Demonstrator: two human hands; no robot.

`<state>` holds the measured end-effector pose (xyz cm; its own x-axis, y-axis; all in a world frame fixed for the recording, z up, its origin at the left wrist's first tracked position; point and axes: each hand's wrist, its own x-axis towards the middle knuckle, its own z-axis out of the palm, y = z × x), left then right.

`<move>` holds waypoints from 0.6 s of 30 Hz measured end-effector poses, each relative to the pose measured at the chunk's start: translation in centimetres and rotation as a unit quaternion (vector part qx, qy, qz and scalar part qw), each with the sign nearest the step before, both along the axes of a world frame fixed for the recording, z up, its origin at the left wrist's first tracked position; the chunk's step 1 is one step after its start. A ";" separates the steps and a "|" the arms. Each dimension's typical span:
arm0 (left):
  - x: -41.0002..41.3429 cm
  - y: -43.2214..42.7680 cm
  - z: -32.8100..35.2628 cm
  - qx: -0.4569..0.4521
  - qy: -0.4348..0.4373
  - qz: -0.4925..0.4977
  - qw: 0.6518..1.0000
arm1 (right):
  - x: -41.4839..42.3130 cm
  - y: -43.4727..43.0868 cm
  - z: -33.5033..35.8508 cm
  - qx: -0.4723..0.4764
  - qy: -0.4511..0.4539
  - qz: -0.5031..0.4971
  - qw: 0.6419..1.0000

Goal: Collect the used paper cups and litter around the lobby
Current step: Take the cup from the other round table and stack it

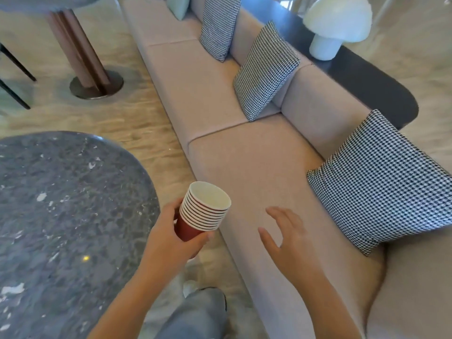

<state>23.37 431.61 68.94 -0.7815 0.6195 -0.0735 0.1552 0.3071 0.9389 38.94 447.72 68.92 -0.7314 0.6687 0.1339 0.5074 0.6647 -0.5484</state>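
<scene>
My left hand grips a stack of several nested red paper cups with white rims, tilted so the top cup's white inside shows. The stack hangs over the gap between the round table and the sofa's front edge. My right hand hovers to the right of the cups, over the sofa seat, with its fingers spread and nothing in it.
A round dark stone table fills the lower left. A long beige sofa runs from top centre to lower right with houndstooth cushions. A white mushroom lamp stands on the dark ledge behind. A second table's pedestal and chair legs stand at upper left.
</scene>
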 end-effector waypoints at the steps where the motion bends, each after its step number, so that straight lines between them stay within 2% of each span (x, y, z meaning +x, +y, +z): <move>1: -1.3 0.5 -0.1 0.003 -0.004 0.008 1.000 | -1.3 0.6 0.1 0.000 -0.011 0.011 1.000; 9: -10.9 1.5 -0.1 0.024 0.004 0.089 0.996 | -14.6 4.7 2.6 0.045 -0.031 0.115 0.992; 18: -15.7 -1.8 -1.1 0.014 -0.015 0.242 0.970 | -25.1 3.1 2.4 0.043 -0.049 0.260 0.963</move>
